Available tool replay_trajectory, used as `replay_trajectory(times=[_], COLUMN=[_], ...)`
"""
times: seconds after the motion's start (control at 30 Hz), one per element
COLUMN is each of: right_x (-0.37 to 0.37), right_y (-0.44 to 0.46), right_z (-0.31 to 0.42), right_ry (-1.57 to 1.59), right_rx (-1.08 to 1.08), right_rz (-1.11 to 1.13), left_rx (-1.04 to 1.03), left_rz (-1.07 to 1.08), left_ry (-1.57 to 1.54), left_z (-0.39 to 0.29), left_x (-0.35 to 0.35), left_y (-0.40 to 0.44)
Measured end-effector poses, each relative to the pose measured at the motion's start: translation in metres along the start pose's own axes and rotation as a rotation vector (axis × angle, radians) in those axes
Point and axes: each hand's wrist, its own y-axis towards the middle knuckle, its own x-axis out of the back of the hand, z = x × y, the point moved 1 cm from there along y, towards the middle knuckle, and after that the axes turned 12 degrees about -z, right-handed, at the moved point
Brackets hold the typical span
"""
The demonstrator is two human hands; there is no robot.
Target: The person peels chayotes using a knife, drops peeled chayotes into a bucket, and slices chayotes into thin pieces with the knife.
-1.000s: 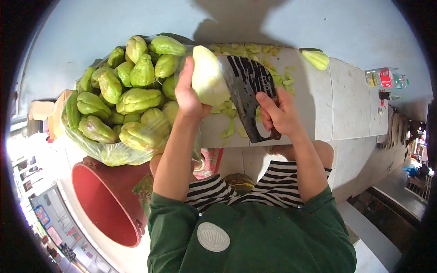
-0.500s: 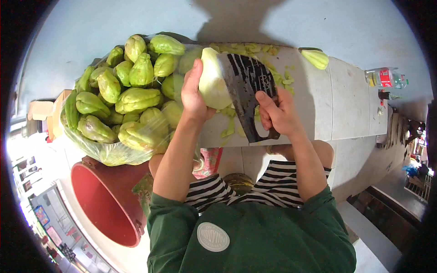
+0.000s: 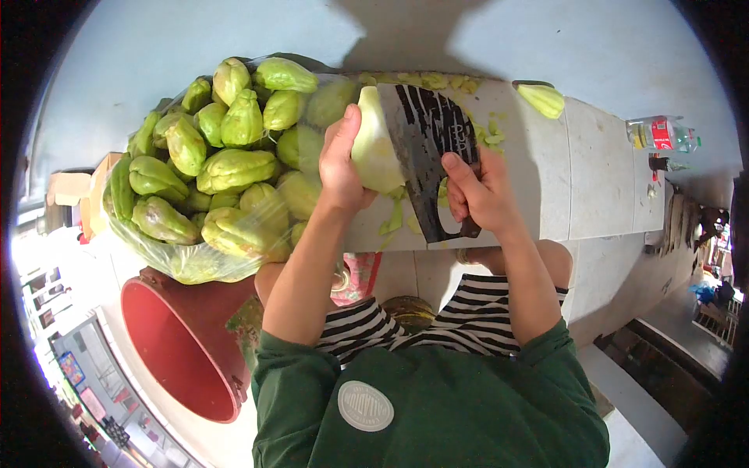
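Observation:
My left hand (image 3: 343,168) is wrapped around a pale, peeled chayote (image 3: 378,152), its narrow end pointing away from me. In my right hand (image 3: 482,187) is a broad dark cleaver (image 3: 429,144) with light streaks and lettering on its face. The thumb lies on its face and the other fingers curl behind it. Its left edge is at the right side of the chayote; whether it cuts into the flesh I cannot tell. Green peel scraps (image 3: 395,218) lie beneath on the light tiled counter (image 3: 515,210).
At left, a clear plastic bag (image 3: 195,269) bulges with many unpeeled chayotes (image 3: 234,171). One pale chayote (image 3: 541,100) lies at the counter's back edge. Farther right is a plastic bottle (image 3: 662,133). A red bucket (image 3: 183,343) lies tipped below the bag, left of my legs.
My left hand and the chayote have shifted slightly right, and the chayote's narrow end has turned more upright. The cleaver has moved a little and tilted in my right hand.

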Motion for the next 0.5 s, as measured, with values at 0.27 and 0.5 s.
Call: replay_trajectory(times=[0.27, 0.5], right_x=[0.006, 0.003], right_y=[0.001, 0.002], right_z=[-0.004, -0.003], right_ry=[-0.059, 0.015], right_rx=[0.019, 0.001], right_rz=[-0.037, 0.005], left_rx=[-0.124, -0.082], left_rz=[0.027, -0.047], left_ry=[-0.03, 0.068], left_z=[-0.017, -0.012], left_x=[-0.006, -0.003], left_y=[-0.004, -0.007])
